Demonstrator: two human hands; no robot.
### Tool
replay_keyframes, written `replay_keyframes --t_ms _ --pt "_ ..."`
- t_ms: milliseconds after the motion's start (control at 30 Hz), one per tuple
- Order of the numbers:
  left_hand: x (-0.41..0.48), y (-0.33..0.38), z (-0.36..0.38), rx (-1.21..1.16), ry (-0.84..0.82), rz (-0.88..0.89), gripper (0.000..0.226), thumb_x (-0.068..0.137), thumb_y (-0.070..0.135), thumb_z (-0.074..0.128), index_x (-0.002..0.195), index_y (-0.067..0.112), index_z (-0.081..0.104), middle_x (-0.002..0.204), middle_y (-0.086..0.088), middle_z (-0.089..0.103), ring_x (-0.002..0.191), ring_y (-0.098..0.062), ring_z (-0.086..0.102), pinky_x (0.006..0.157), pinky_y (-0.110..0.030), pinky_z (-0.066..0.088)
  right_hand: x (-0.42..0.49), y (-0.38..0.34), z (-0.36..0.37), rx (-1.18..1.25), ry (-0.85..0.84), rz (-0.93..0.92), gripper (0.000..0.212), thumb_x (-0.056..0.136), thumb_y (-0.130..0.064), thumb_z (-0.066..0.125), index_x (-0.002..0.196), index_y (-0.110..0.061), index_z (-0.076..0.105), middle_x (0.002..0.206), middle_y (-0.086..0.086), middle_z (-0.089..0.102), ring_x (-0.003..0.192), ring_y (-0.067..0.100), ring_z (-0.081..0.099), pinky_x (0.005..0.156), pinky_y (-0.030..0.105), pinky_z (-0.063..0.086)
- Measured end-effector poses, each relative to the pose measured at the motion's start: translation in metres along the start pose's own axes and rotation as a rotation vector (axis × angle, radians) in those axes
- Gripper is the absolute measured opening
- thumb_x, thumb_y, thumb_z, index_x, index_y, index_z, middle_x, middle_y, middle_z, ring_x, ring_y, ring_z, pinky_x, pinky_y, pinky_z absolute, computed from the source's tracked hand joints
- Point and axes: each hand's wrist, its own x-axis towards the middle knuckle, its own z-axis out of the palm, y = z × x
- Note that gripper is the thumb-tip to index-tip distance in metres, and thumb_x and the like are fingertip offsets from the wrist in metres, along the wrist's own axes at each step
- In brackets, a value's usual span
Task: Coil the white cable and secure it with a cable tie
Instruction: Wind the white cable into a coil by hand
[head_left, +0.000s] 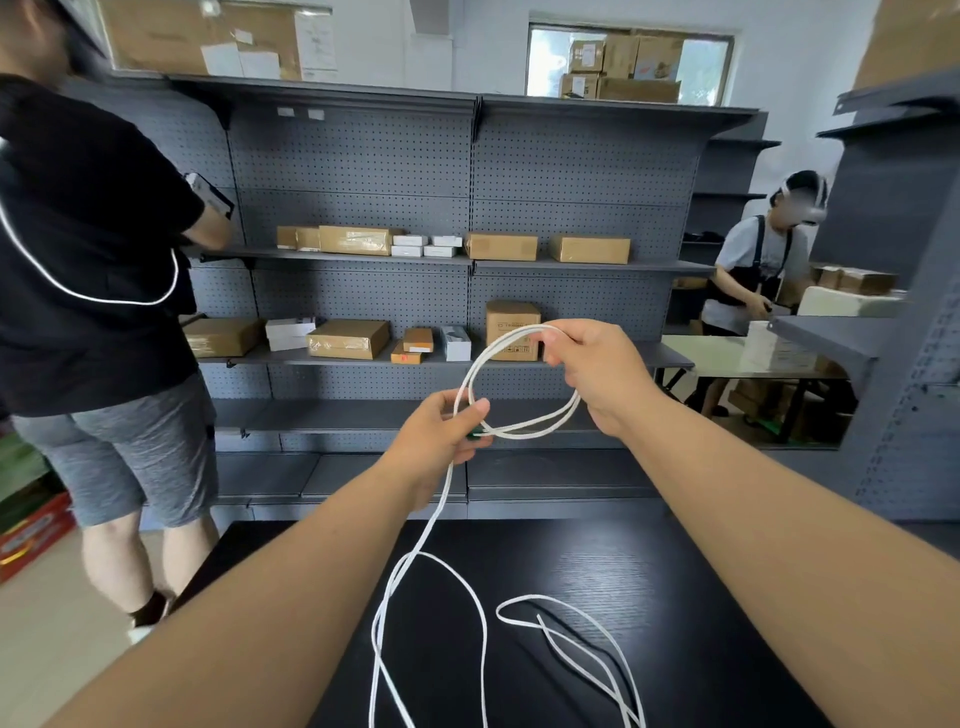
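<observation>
The left hand pinches the bottom of a small loop of the white cable, thumb over the crossing strands, with something small and green tucked under the fingers; whether that is a connector or the tie cannot be told. Up and to the right of the left hand, the right hand closes its fingertips on the top of the same loop, holding it open and roughly round in the air.

Coiling is under way, with only about two turns gathered. From the left hand the slack drops straight down onto the black table, where it lies in loose, wandering bends below and to the right of that hand, running out of view at the bottom edge.

The next move likely calls for the right hand to let go, reach down for fresh slack and lay another turn into the left hand's pinch without letting the gathered turns spring apart.

The cable is thin, matt and limp; the table is dark with fine wood grain. Beyond the left hand stands grey pegboard shelving with cardboard boxes.
</observation>
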Motion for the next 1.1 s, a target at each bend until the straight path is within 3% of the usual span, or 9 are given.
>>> replay_keyframes --t_ms 133,367,467,567,633,733,833,1000,1100 --pt "0.005 -0.001 0.004 -0.126 0.050 -0.093 0.055 0.086 0.026 0.065 0.130 0.005 0.040 0.102 -0.008 0.066 0.083 -0.016 0.070 0.078 -0.025 0.052 -0.001 0.001 -0.001 0.007 0.045 -0.012 0.024 0.094 -0.020 0.051 0.105 -0.010 0.070 0.064 -0.006 0.049 0.055 0.004 0.037 0.057 0.019 0.030" --pt "0.011 0.008 0.013 -0.231 0.196 -0.038 0.039 0.087 0.002 0.061 0.123 -0.001 0.047 0.106 -0.018 0.064 0.095 -0.025 0.066 0.084 -0.031 0.055 -0.004 0.005 0.002 -0.001 0.062 0.016 0.024 0.096 -0.021 0.048 0.104 -0.013 0.069 0.065 -0.004 0.048 0.056 0.006 0.037 0.057 0.020 0.030" --pt "0.013 0.012 0.014 -0.213 0.251 -0.005 0.044 0.088 0.003 0.060 0.129 0.001 0.045 0.095 -0.013 0.067 0.096 -0.026 0.067 0.090 -0.042 0.053 -0.005 0.008 0.006 0.040 0.078 0.053 0.023 0.095 -0.020 0.049 0.105 -0.013 0.069 0.065 -0.005 0.048 0.057 0.006 0.038 0.060 0.021 0.032" --pt "0.009 0.018 0.012 -0.168 0.248 0.059 0.026 0.090 0.005 0.057 0.115 -0.002 0.055 0.088 -0.010 0.066 0.090 -0.023 0.066 0.086 -0.037 0.055 -0.006 0.013 0.009 0.074 0.101 0.111 0.022 0.095 -0.019 0.049 0.104 -0.014 0.069 0.067 -0.005 0.049 0.059 0.009 0.039 0.061 0.022 0.035" --pt "0.005 0.022 0.009 -0.097 0.235 0.122 0.007 0.091 0.004 0.055 0.096 0.005 0.060 0.085 -0.008 0.067 0.086 -0.021 0.066 0.084 -0.034 0.055 -0.008 0.018 0.010 0.121 0.097 0.165 0.022 0.096 -0.018 0.048 0.105 -0.014 0.068 0.069 -0.004 0.050 0.060 0.010 0.039 0.061 0.021 0.038" --pt "0.006 0.027 0.001 0.057 0.217 0.227 0.017 0.092 0.004 0.052 0.085 0.017 0.060 0.081 -0.003 0.067 0.075 -0.014 0.066 0.081 -0.032 0.054 -0.012 0.028 0.011 0.229 0.040 0.266 0.017 0.096 -0.016 0.050 0.092 -0.013 0.066 0.070 0.000 0.054 0.060 0.012 0.045 0.061 0.020 0.042" --pt "0.010 0.034 -0.006 0.290 0.217 0.304 0.016 0.093 0.007 0.052 0.091 0.017 0.065 0.076 -0.001 0.065 0.072 -0.014 0.066 0.081 -0.029 0.050 -0.014 0.036 0.011 0.191 -0.080 0.337 0.018 0.095 -0.016 0.049 0.084 -0.017 0.063 0.079 0.003 0.063 0.076 0.016 0.058 0.081 0.029 0.051" --pt "0.011 0.048 -0.010 0.658 0.126 0.361 0.027 0.095 0.013 0.050 0.118 0.017 0.063 0.080 -0.002 0.061 0.066 -0.009 0.054 0.061 -0.018 0.041 -0.014 0.037 0.011 0.039 -0.233 0.314 0.016 0.090 -0.004 0.054 0.085 -0.017 0.060 0.102 0.012 0.064 0.094 0.023 0.060 0.095 0.040 0.050" --pt "0.012 0.051 -0.008 0.837 0.079 0.354 0.032 0.096 0.015 0.048 0.126 0.017 0.058 0.083 -0.004 0.061 0.069 -0.014 0.055 0.063 -0.023 0.040 -0.015 0.031 0.017 -0.059 -0.308 0.236 0.020 0.089 -0.007 0.056 0.105 -0.018 0.059 0.109 0.008 0.063 0.105 0.024 0.060 0.102 0.047 0.044"
